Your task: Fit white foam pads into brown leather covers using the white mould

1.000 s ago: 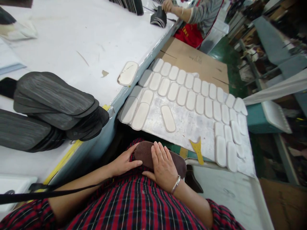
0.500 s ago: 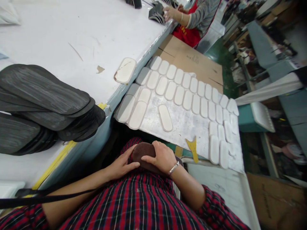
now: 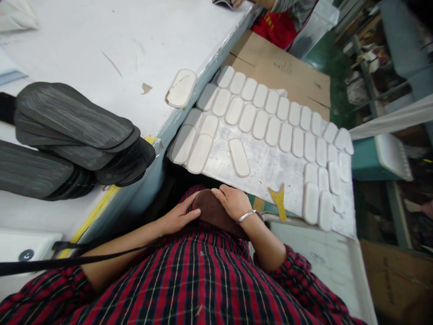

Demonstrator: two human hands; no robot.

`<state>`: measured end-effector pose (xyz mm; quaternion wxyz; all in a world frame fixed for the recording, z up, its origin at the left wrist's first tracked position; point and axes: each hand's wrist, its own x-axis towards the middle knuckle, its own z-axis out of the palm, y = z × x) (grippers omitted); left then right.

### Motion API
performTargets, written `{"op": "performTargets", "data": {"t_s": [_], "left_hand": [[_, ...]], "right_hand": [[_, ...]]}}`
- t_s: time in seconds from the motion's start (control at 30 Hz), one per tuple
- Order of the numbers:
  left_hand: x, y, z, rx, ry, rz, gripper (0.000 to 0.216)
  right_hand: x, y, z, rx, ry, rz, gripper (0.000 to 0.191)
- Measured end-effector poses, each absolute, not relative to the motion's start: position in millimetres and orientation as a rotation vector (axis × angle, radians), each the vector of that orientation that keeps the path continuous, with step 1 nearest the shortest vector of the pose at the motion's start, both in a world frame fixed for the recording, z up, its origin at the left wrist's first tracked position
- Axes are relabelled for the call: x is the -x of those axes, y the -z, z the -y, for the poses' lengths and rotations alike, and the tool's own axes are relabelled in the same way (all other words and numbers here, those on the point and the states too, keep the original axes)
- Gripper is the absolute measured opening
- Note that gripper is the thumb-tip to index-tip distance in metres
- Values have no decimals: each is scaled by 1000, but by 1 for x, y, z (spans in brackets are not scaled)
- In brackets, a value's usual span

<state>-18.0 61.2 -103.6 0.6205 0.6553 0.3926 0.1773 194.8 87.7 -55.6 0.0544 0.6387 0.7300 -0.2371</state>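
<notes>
Brown pad (image 3: 210,209) right at the shirt (image 3: 199,275). Left hand (image 3: 178,217) fingers gripping its end; right hand (image 3: 236,203) on top, fingers curled, can't tell if gripping. Black stack (image 3: 77,118) on desk (image 3: 84,40).

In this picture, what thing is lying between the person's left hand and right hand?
A dark brown piece, as the head view shows. The left hand touches its rounded end; the right hand lies over the dark brown piece.

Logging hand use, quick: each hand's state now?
Left hand: holding the brown pad by one end.
Right hand: on the brown pad, partly curled; grip unclear.
</notes>
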Motion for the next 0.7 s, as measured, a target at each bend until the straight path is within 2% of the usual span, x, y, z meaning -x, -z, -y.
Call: {"op": "performTargets", "data": {"t_s": [0.07, 0.17, 0.3, 0.43, 0.57, 0.7], "left_hand": [[19, 102, -66, -1470, -425, -877, 55], [18, 98, -69, -1443, -421, -916, 55], [16, 97, -66, -1484, -502, -817, 60], [14, 100, -61, -1556, -521, -792, 67], [10, 96, -61, -1470, -473, -939, 60], [7, 89, -62, -1394, -502, -993, 50]], "right_hand": [[-194, 55, -85, -1956, 678, -2214, 55], [-189, 49, -75, -1956, 639, -2300, 52], [-178, 43, -62, -1936, 577, -2392, 74], [-172, 48, -70, -1943, 653, -2276, 64], [-172, 53, -86, -1889, 728, -2255, 59], [-167, 54, -75, -1949, 496, -2472, 43]]}}
